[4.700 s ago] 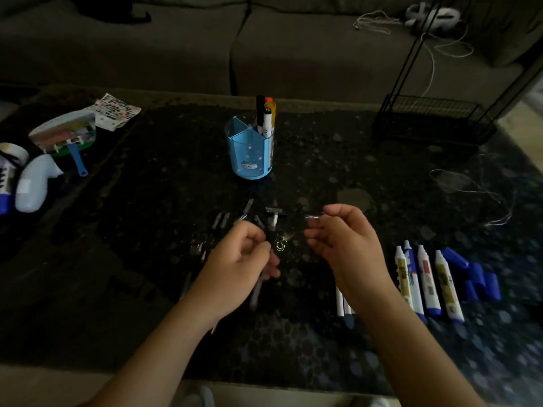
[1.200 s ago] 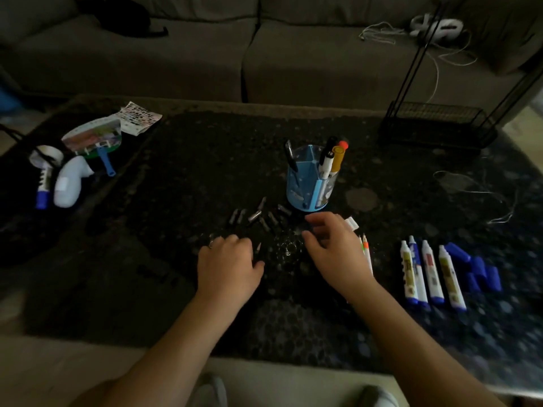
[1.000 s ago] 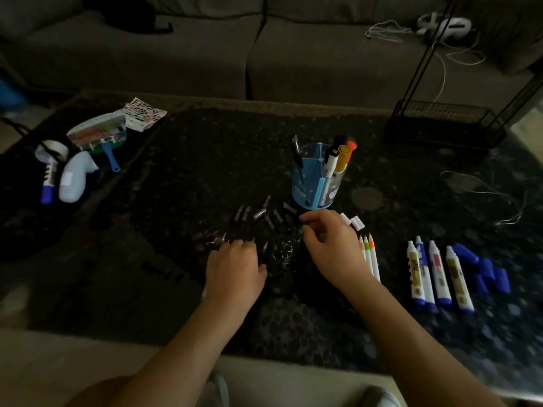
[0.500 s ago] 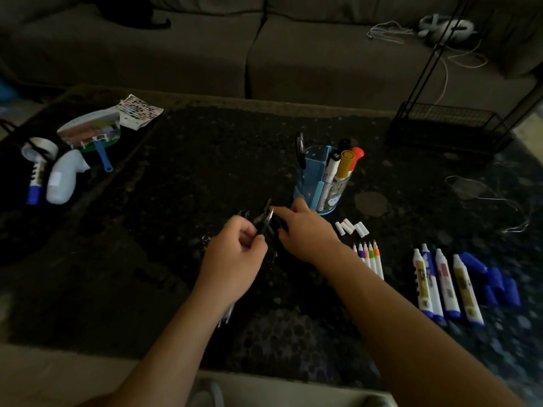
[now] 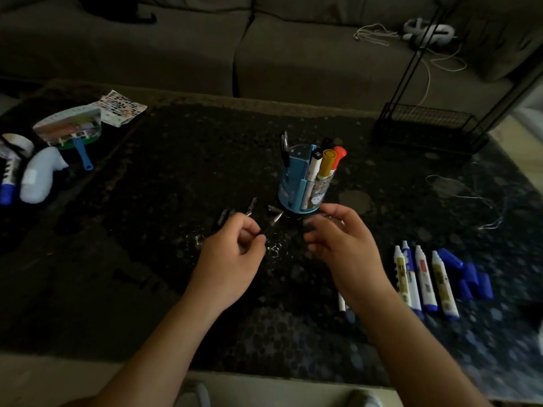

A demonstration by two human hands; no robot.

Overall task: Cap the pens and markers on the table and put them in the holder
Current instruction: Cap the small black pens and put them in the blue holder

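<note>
Just left of centre, a dark pen (image 5: 271, 223) is pinched between the thumb and curled fingers of the left hand (image 5: 232, 255). Its bare tip is angled up and to the right, and the rest of the barrel is hidden inside the hand. Small dark caps (image 5: 251, 203) are scattered on the table (image 5: 176, 160) just above that hand, too dim against the dark surface to be counted. At centre stands the blue holder (image 5: 293, 183), in which several capped markers are already stood.

Right of centre, the right hand (image 5: 343, 248) is held with its fingers loosely curled toward the pen tip. Something dark shows at the fingertips, but whether a cap is gripped cannot be told. The capping is best done with the pen kept steady. The cap should be lined up along the barrel's axis and pushed straight on until seated, never at a slant.

At the lower right, four white markers (image 5: 423, 277), seemingly uncapped, are laid beside blurred blue caps (image 5: 473, 279). A few thin pens (image 5: 342, 304) are mostly covered by the right wrist.
</note>
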